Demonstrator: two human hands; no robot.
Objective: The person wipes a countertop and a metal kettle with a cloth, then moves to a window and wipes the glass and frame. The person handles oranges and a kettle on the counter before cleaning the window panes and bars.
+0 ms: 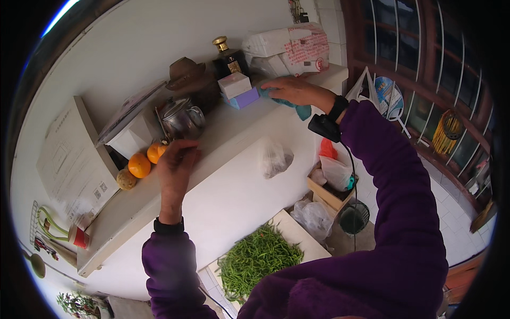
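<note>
My right hand (300, 91) presses a teal cloth (303, 110) onto the shelf (234, 123), fingers over it; a fold of the cloth hangs at the shelf's front edge. Just left of that hand, a white box (234, 85) sits on a purple-blue box (244, 99). My left hand (176, 166) is over the left part of the shelf, with fingers loosely bent and nothing visible in them. Beside it are oranges (139, 165) and a brownish round fruit or tuber (126, 179). Behind it stands a metal pot (182, 119) with a lid.
A dark bottle (231, 61) with a gold cap, a brown hat-shaped thing (185, 73) and wrapped white packages (289, 48) line the wall. A clear bag (276, 158) hangs below the shelf. Green chillies (260, 258) lie on a board lower down. A barred window is at right.
</note>
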